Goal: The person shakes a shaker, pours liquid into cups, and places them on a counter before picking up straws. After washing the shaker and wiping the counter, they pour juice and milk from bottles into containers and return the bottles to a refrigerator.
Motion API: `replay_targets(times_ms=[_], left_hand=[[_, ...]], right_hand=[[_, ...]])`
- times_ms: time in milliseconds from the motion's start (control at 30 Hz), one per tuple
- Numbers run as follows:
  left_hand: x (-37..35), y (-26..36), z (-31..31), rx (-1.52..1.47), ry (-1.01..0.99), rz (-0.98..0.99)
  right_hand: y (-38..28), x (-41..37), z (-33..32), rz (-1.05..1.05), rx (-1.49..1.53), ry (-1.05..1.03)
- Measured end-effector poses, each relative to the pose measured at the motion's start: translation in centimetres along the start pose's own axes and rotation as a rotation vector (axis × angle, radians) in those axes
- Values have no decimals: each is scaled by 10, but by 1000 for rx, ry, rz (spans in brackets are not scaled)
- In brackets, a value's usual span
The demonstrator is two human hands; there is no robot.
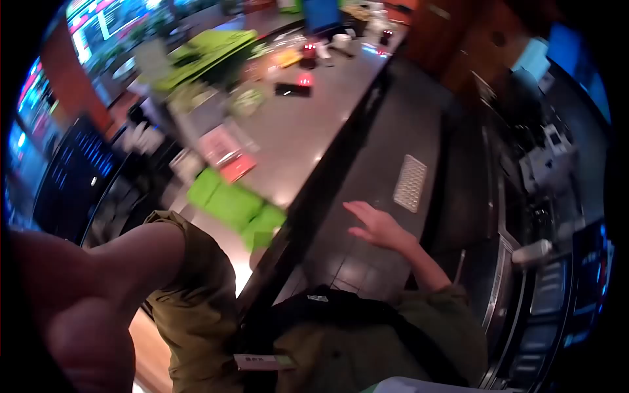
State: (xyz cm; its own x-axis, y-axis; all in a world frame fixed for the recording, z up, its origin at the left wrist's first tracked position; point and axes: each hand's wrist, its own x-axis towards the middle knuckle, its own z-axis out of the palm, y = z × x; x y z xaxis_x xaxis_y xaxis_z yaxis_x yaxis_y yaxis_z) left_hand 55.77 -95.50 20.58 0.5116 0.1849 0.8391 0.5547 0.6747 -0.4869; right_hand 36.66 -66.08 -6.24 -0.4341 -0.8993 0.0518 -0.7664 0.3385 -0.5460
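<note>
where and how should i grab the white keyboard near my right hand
I'd grip the keyboard across its narrow width, around the middle, coming from above with the right hand, thumb on one long edge and fingers on the other. It looks flat and slim, longer than wide, with both long edges exposed.

One white keyboard [411,183]; one name tag [265,361]; one flat black item [293,90].

Keyboard [411,183] right of the counter [308,131]
</note>
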Motion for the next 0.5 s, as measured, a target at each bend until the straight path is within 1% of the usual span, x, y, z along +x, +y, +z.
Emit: replay_targets(times_ms=[33,100,167,200,233,267,300,367,400,500], left_hand=[[-12,-12,37,-24,36,3],[-32,-28,97,-43,96,24],[-61,-47,146,-51,155,49],[-76,-61,171,-66,166,40],[-94,-77,198,-80,169,25],[-112,-90,230,-104,192,11],[-130,-107,260,-130,211,-3],[-166,-137,308,-140,266,15],[-184,-154,328,-138,297,35],[-234,-223,386,-90,395,26]], right_hand=[[29,-19,-34,102,44,49],[93,-57,-67,203,27,75],[119,-69,-102,361,4,132],[138,-55,-116,349,32,154],[155,-47,-114,367,90,175],[178,-55,-117,403,137,209],[197,-57,-117,383,139,136],[250,-24,-134,264,89,-15],[269,-8,-148,304,173,-66],[369,46,-182,273,193,-53]])
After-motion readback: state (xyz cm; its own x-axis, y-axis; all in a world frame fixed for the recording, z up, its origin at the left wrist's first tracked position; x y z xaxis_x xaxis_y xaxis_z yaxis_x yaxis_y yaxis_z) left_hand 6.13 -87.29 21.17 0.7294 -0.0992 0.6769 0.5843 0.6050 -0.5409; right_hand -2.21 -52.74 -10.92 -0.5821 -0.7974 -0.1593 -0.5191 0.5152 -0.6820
